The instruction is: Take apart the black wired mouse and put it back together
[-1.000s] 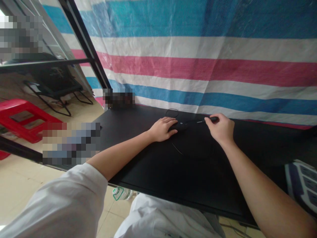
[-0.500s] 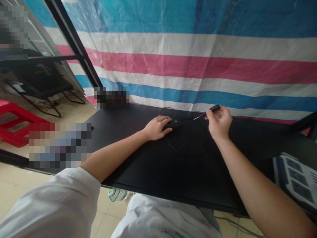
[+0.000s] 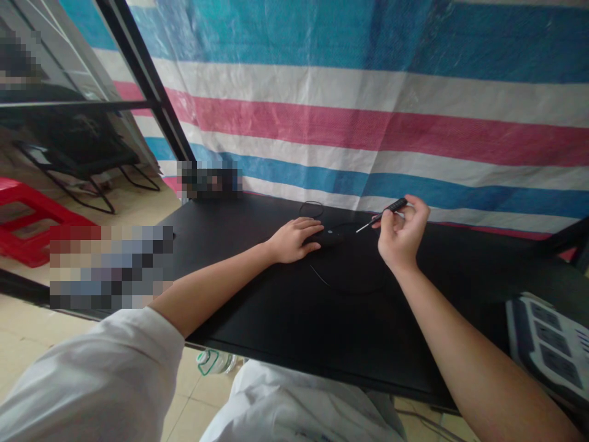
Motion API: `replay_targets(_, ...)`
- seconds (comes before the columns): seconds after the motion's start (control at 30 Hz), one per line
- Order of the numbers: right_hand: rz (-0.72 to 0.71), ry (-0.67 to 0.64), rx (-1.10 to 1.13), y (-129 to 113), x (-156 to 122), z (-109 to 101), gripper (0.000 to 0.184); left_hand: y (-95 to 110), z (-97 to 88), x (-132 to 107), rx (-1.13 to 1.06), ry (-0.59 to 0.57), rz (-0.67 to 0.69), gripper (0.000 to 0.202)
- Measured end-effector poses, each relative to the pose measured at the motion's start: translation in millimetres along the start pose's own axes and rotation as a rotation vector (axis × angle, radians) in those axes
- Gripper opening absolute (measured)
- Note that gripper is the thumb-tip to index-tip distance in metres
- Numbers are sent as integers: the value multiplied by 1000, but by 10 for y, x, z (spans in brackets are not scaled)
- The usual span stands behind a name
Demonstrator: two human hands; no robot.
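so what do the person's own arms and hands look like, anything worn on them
The left arm has a loose, plain whitish sleeve ending around the elbow. The right forearm shows no sleeve in frame. The left hand and right hand are ungloved.

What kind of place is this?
Probably a makeshift indoor workstation: a black desk backed by a striped plastic sheet, with a socket block at the right and a screwdriver in the right hand.
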State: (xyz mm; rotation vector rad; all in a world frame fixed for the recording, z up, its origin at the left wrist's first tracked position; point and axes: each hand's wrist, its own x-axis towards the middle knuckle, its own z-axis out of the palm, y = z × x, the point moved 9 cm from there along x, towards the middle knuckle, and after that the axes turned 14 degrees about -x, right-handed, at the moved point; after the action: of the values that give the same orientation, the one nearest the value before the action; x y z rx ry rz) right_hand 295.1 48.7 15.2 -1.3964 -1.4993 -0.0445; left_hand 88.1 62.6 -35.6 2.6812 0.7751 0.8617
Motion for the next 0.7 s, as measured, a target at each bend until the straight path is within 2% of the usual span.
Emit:
replay_targets(0.23,-14,-50,8,-39,-64,83,49,-15,-2,2,-10,4,-8,48)
replay_targets(0.4,-75,-33,46,-69,-89,92,48,0,-2,3,-1,1,0,52)
replay_targets(0.57,-31,-66,-32,-52,-88,122,50,2,-4,1,0,6,6,52)
replay_targets(0.7,-56,-56,-20,-82,-98,115,49,8,-1,1,0,8,10,52)
